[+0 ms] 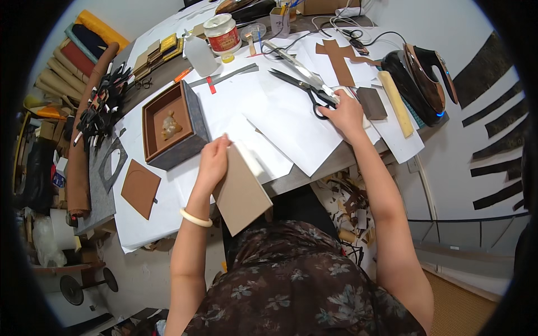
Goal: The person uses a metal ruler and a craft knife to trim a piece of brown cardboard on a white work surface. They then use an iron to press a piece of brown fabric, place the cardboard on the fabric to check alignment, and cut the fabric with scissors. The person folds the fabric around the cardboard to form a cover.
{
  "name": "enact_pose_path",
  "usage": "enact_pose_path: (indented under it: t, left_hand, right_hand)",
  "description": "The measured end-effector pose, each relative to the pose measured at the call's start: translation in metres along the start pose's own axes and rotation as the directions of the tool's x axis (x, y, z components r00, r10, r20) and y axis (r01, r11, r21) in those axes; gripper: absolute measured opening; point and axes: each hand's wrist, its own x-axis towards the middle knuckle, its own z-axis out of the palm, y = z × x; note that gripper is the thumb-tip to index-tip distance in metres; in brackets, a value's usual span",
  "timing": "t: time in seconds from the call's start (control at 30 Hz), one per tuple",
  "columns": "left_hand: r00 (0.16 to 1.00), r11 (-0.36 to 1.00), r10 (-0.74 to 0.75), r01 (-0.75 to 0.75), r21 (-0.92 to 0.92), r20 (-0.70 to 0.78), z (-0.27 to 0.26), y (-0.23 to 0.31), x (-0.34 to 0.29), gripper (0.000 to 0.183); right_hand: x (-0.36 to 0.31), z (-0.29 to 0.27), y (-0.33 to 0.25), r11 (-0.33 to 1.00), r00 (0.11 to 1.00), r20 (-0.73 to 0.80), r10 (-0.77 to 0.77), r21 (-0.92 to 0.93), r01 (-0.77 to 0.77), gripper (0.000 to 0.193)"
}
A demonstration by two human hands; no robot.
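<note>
The left hand's point(214, 161) grip is closed on a tan board point(242, 193); farther right, the right hand point(346, 116) touches black scissors point(304, 85), its grip's closure unclear.

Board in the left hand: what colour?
The board is greyish tan, seen best in the head view.

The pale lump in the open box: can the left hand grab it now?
Probably not freely: the left hand holds the flat board, though the open box leaves the pale lump uncovered from above.
</note>
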Motion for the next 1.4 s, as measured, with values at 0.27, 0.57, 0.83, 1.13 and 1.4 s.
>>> enact_pose_path:
  t: [0.27,0.57,0.83,1.13,1.4]
  left_hand:
    - [0.893,0.872,-0.048,-0.18,0.455,0.447,0.024,0.084,0.026,0.046]
    - [0.941,0.618,-0.138,-0.162,0.769,0.309,-0.01,0.048,0.051,0.046]
    - [0.909,0.723,-0.178,-0.14,0.676,0.378,0.008,0.066,0.029,0.065]
    - [0.986,0.872,-0.002,-0.08,0.483,0.168,-0.003,0.061,0.044,0.048]
    - [0.989,0.999,-0.034,0.031,0.023,0.141,-0.025,0.107,-0.017,0.038]
  right_hand:
    - [0.013,-0.019,-0.003,1.0,0.991,-0.133,0.012,0.006,-0.011,0.039]
    - [-0.057,0.0,0.014,0.992,0.99,0.062,0.129,0.007,-0.13,0.08]
    - [-0.093,0.001,0.001,0.974,0.974,0.02,0.224,0.019,-0.225,0.081]
    - [-0.124,-0.018,-0.018,0.939,0.963,-0.049,0.266,0.237,-0.247,0.057]
    - [-0.098,-0.017,-0.046,0.941,0.945,-0.244,-0.218,-0.31,0.137,0.02]
